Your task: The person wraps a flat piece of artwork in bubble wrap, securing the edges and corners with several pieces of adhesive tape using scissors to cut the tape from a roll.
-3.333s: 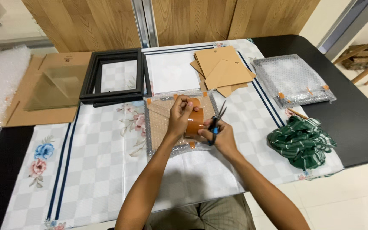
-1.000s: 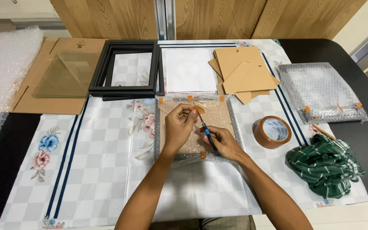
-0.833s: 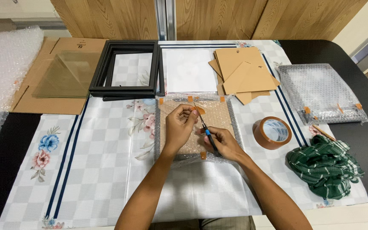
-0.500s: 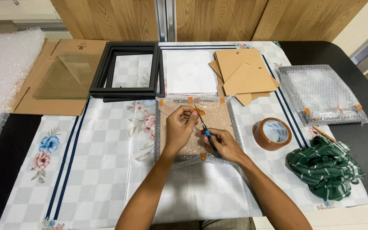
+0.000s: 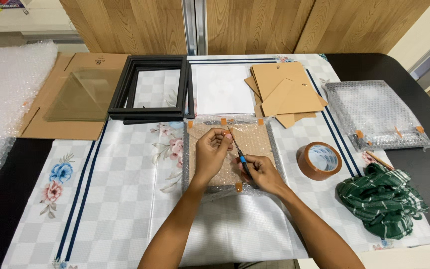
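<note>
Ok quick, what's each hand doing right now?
Left hand: closed, pinching a small piece of orange tape above the bubble-wrapped package.
Right hand: closed around the blue-handled scissors.

Tape roll (image 5: 319,160), green cloth (image 5: 381,199), black frames (image 5: 150,89), cardboard sheets (image 5: 284,92)

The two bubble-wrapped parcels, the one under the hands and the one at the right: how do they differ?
The centre parcel shows brown board through its wrap; the right parcel looks pale and clear. The centre parcel lies on the checked cloth under both hands; the right parcel lies untouched, mostly on the dark tabletop. Both are flat and carry orange tape tabs.
</note>
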